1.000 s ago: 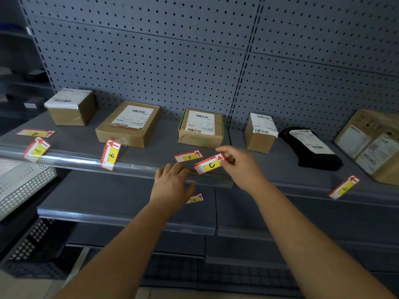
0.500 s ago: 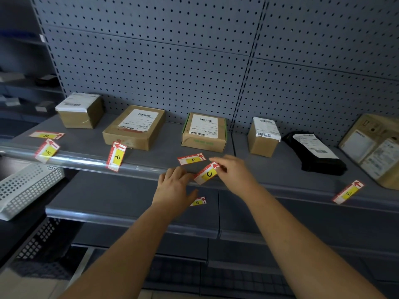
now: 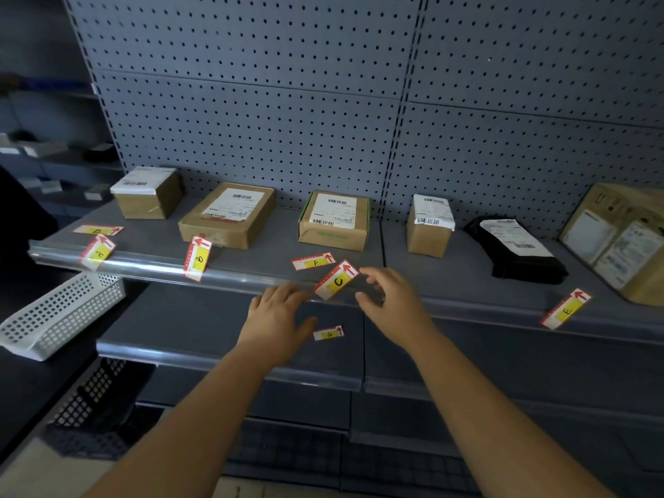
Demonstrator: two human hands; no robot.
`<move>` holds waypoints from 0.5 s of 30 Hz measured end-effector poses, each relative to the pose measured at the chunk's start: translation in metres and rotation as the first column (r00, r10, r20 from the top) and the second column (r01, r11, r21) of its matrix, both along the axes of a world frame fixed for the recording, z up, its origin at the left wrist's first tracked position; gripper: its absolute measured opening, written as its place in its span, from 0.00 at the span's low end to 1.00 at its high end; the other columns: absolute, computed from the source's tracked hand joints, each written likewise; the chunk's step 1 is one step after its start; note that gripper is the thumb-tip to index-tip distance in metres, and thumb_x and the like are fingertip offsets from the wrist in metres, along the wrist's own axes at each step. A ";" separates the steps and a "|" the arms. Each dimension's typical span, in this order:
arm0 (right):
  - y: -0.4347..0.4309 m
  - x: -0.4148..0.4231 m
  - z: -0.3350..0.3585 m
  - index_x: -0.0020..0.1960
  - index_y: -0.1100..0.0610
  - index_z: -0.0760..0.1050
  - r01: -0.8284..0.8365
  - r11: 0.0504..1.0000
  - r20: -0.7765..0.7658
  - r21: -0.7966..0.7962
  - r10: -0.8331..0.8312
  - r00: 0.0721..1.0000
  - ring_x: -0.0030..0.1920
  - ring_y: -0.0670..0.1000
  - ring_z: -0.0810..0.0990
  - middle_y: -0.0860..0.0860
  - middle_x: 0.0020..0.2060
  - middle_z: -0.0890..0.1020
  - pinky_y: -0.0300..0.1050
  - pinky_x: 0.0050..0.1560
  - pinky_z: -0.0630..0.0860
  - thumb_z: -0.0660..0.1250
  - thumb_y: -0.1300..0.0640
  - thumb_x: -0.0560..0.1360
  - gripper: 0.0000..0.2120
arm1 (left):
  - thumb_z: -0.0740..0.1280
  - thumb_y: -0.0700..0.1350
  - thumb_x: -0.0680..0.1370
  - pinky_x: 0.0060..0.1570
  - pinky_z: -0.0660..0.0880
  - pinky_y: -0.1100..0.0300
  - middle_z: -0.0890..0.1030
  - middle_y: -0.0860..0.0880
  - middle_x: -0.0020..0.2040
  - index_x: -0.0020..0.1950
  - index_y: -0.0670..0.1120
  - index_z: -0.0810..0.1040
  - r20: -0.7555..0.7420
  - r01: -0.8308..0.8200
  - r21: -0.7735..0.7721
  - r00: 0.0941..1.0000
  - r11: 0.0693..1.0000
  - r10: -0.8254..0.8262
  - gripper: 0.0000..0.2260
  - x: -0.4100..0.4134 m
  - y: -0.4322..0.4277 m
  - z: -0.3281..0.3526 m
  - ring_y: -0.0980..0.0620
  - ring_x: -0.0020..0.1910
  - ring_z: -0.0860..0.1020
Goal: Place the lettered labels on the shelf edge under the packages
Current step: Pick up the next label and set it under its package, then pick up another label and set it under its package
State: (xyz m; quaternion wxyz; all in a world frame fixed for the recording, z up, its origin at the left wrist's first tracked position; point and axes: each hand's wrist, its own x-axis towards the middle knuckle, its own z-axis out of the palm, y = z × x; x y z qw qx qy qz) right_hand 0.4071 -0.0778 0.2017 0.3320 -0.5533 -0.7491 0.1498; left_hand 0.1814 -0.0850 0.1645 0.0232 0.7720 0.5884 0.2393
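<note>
I count seven red-and-white paper labels with yellow lettered patches. Label D and label F lie flat on the grey metal upper shelf. Label A, label B, label C and label E sit over its clear plastic edge strip, and label G is on the lower shelf.

Six packages line the back: a small brown box at far left, a flat brown box, a green-edged brown box, a small taped brown box, a black plastic mailer bag and a large brown parcel.

My left hand is palm down with its fingers straight, the tips at the edge strip just left of label C. My right hand hovers just right of it, fingers loosely curled and spread, gripping nothing. It is blurred, so the forefinger may or may not brush the label.

Label C lies below the green-edged brown box, between my hands. Its long axis runs diagonally from lower left to upper right, with the red arrow end at the upper right
</note>
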 end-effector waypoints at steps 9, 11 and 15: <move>-0.067 -0.026 -0.011 0.67 0.48 0.71 -0.019 1.000 0.136 0.012 0.017 0.991 0.62 0.46 0.70 0.46 0.61 0.73 0.48 0.62 0.71 0.64 0.43 0.76 0.21 | 0.62 0.58 0.76 0.66 0.59 0.51 0.70 0.53 0.67 0.67 0.53 0.70 0.035 0.084 0.069 0.996 0.994 -0.087 0.22 -0.028 -0.046 0.013 0.51 0.68 0.65; -0.081 -0.041 -0.011 0.68 0.49 0.71 -0.011 1.000 0.147 0.026 0.007 0.989 0.63 0.47 0.69 0.46 0.62 0.73 0.47 0.63 0.70 0.64 0.43 0.76 0.22 | 0.64 0.58 0.76 0.65 0.60 0.51 0.71 0.53 0.67 0.67 0.52 0.71 0.047 0.106 0.079 0.993 0.991 -0.110 0.21 -0.041 -0.059 0.014 0.51 0.67 0.66; -0.110 -0.083 -0.012 0.68 0.49 0.71 -0.002 0.999 0.142 0.033 -0.003 0.990 0.64 0.47 0.68 0.46 0.63 0.72 0.47 0.65 0.69 0.64 0.42 0.76 0.23 | 0.65 0.58 0.75 0.64 0.61 0.51 0.71 0.53 0.66 0.66 0.53 0.72 0.052 0.124 0.069 0.990 0.990 -0.128 0.21 -0.085 -0.090 0.012 0.50 0.67 0.67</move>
